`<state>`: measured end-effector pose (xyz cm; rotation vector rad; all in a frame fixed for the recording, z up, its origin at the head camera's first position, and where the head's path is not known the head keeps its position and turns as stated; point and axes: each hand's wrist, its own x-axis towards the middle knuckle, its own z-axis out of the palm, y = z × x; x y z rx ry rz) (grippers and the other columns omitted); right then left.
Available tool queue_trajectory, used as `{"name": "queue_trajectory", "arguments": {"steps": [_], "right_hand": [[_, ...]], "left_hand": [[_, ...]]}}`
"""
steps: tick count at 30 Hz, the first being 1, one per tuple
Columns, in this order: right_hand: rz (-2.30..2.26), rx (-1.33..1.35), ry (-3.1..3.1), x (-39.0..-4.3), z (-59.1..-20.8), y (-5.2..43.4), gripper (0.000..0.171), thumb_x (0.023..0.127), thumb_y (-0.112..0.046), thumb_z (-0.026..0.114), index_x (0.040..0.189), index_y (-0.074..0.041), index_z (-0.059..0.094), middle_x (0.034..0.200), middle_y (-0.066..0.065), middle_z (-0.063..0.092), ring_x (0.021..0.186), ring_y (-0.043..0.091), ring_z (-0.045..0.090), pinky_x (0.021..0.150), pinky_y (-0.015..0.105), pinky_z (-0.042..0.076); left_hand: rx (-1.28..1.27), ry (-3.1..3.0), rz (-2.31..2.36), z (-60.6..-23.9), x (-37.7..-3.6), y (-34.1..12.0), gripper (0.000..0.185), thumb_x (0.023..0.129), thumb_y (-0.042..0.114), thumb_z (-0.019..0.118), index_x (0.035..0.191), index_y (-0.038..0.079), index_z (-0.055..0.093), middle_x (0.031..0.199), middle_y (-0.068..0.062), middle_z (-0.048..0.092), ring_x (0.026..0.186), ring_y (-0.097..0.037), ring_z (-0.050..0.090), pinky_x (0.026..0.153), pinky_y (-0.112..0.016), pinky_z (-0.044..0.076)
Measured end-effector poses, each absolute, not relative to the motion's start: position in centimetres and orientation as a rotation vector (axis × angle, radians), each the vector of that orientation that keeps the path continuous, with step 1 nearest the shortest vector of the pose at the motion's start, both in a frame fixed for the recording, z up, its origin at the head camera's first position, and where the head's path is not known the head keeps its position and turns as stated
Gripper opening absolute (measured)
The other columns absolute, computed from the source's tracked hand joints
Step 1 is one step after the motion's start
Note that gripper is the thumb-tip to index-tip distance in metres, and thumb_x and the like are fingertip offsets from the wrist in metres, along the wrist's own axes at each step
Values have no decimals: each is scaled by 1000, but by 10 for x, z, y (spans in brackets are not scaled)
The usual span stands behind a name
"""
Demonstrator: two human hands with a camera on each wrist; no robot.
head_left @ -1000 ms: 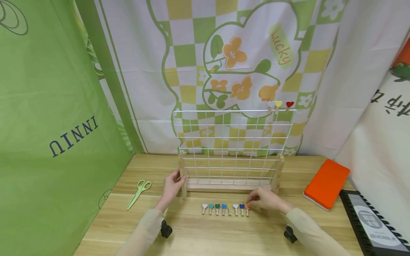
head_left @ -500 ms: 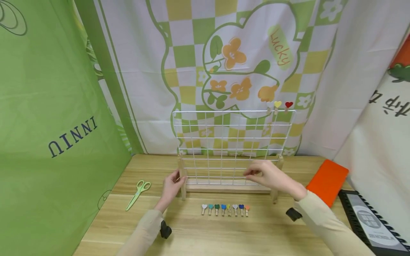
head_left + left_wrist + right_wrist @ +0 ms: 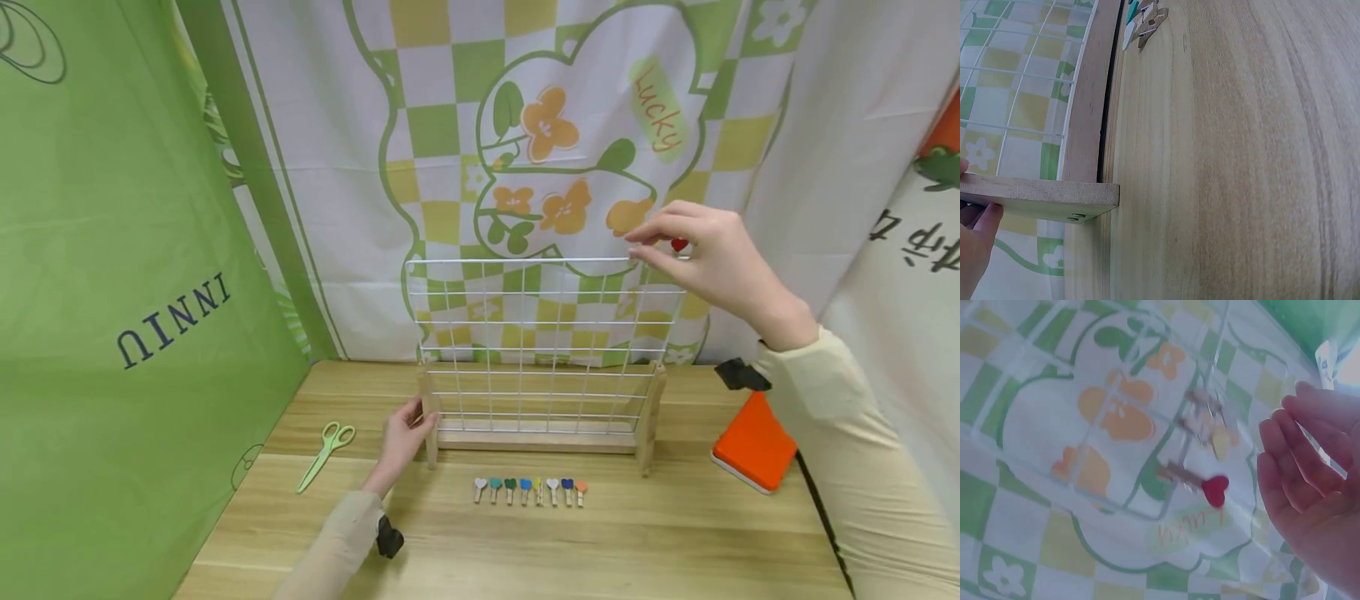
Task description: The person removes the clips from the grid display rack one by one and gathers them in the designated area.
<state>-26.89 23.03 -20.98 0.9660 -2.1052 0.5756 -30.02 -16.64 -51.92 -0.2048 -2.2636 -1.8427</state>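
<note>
The right arm is raised, its sleeve running up from the right edge to the right hand (image 3: pixel 720 262) at the top right corner of the wire grid (image 3: pixel 543 342). The fingers are loosely extended, with the fingertips (image 3: pixel 637 237) brought together at the top wire. They cover the spot where clips sit, so whether they pinch a clip or only touch the wire cannot be told. In the right wrist view the fingers look relaxed and slightly curved, and a red heart clip (image 3: pixel 1200 483) hangs on the wire just left of the palm. The same clip peeks out beside the fingers in the head view (image 3: pixel 678 244).

The left arm lies low over the table (image 3: pixel 525 542), forearm stretched away from the person. The left hand (image 3: pixel 401 437) holds the near left wooden foot (image 3: pixel 429 425) of the grid's stand. Its fingers are lightly curled around the wood. In the left wrist view the fingertips (image 3: pixel 975 228) press the end of the foot (image 3: pixel 1041 199).

The grid stands upright on its wooden base, far of the table's middle. A row of small heart clips (image 3: pixel 528 489) lies on the table just near of the base. Green scissors (image 3: pixel 325 454) lie to the left of the left hand. An orange box (image 3: pixel 753 450) sits at the right, under the raised arm
</note>
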Motion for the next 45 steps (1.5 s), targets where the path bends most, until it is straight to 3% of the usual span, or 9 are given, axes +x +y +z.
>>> {"name": "queue_trajectory", "arguments": {"steps": [5,10,18,27,45], "right_hand": [[441,956,-2163,-284,-193,240,16,80,1,78,95,-6,77,88,6,72,76,-10,49,61,3,40],[352,982,-2303,-294,-191,244,14,83,-4,78,94,-10,77,89,1,72,70,-4,52,60,5,49],[245,1033,-2308,-301,-187,244,11,82,-3,78,92,-9,78,88,3,73,69,13,62,57,13,50],[269,983,-2362,-300,-185,245,10,82,-5,79,86,-14,77,86,-4,73,69,-1,55,60,9,44],[338,1109,-2135,-300,-190,244,15,75,3,82,81,-9,75,79,0,72,68,-4,53,59,6,42]], "left_hand": [[-217,-2265,-1847,-518,-300,-166,46,91,-5,63,134,-16,50,131,-36,57,127,-48,54,105,-47,51],[-229,-2262,-1871,-517,-299,-166,47,92,-4,64,135,-16,50,132,-37,56,128,-48,53,106,-49,50],[-229,-2242,-1899,-516,-297,-166,48,92,-3,65,135,-16,49,133,-37,55,128,-48,53,105,-45,51],[-221,-2256,-1873,-519,-299,-166,47,92,-4,63,135,-17,49,132,-37,55,128,-48,54,105,-47,51],[-237,-2249,-1903,-519,-299,-167,49,92,-4,63,137,-15,47,134,-37,54,129,-48,52,105,-45,51]]}}
